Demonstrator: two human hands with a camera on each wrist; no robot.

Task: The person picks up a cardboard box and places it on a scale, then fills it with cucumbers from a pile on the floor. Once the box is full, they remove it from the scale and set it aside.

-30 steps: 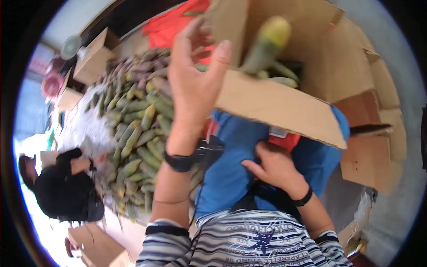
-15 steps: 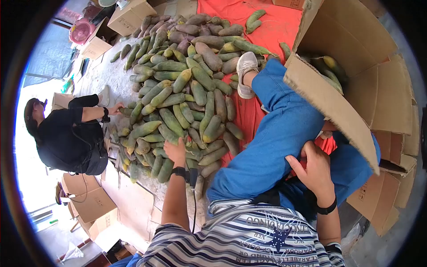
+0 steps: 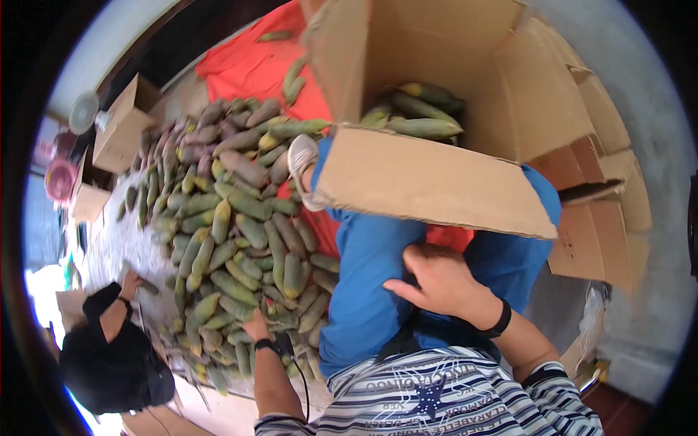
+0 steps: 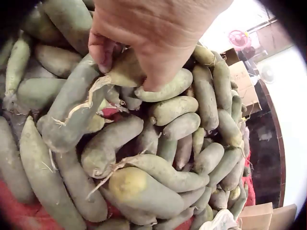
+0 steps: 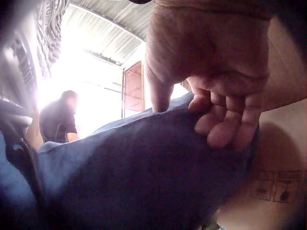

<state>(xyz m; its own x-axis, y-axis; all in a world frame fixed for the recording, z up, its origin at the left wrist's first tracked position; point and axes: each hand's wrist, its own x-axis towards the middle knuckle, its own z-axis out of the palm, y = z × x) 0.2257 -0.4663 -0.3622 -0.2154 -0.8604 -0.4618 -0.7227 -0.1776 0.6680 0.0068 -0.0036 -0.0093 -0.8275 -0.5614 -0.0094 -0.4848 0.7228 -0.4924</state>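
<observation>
My left hand [image 3: 256, 325] is at the near edge of a heap of green radishes [image 3: 251, 229]. In the left wrist view, that hand [image 4: 153, 33] pinches the tapered, rooted end of a green radish [image 4: 127, 71] between thumb and fingers; the palm hides part of it. Other radishes [image 4: 144, 191], some with yellowish ends and stringy roots, lie around it. My right hand [image 3: 440, 280] rests on the blue trouser leg [image 3: 371, 291], holding nothing, its fingers loosely bent in the right wrist view. A cardboard box [image 3: 436, 178] beyond the knees has several radishes [image 3: 425, 116] inside.
A red sheet [image 3: 247, 62] lies under part of the heap. Across it a person in black [image 3: 113, 363] reaches toward the radishes. More cardboard boxes [image 3: 592, 251] stand at the right, and others [image 3: 127, 123] at the back left beside a pink fan [image 3: 61, 178].
My left hand has come down from beside the box to the heap and now grips a radish. A radish in midair over the box is no longer there. The right hand stays on the leg.
</observation>
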